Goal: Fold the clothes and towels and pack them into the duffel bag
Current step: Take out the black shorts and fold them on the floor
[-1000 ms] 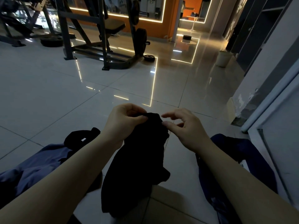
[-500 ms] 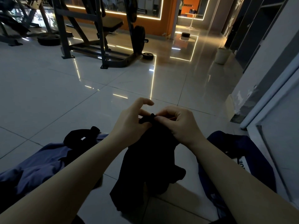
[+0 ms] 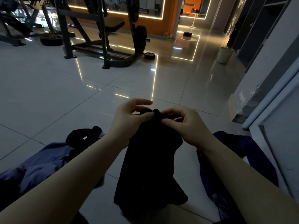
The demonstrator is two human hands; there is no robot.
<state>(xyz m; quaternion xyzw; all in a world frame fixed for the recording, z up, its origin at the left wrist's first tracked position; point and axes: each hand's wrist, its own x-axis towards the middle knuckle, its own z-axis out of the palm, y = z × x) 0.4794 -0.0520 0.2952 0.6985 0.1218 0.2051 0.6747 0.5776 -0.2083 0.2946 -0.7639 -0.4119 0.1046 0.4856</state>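
Observation:
A black garment (image 3: 150, 160) hangs in front of me above the tiled floor. My left hand (image 3: 127, 120) and my right hand (image 3: 186, 125) both pinch its bunched top edge, close together at the middle. On the floor at the left lies a blue-purple garment (image 3: 42, 165) with a small black piece of clothing (image 3: 80, 136) on top of it. At the right, partly behind my right forearm, lies dark navy fabric (image 3: 246, 152); I cannot tell whether it is the duffel bag or clothing.
A weight bench and rack (image 3: 103, 38) with plates stands further back at the left. A pale bin (image 3: 224, 54) stands by the right wall. A white door frame (image 3: 265, 110) runs along the right. Glossy floor tiles (image 3: 64, 94) stretch ahead.
My hands came together at the top of the black garment; the right hand, apart from it a second ago, now pinches it. The garment hangs slightly higher.

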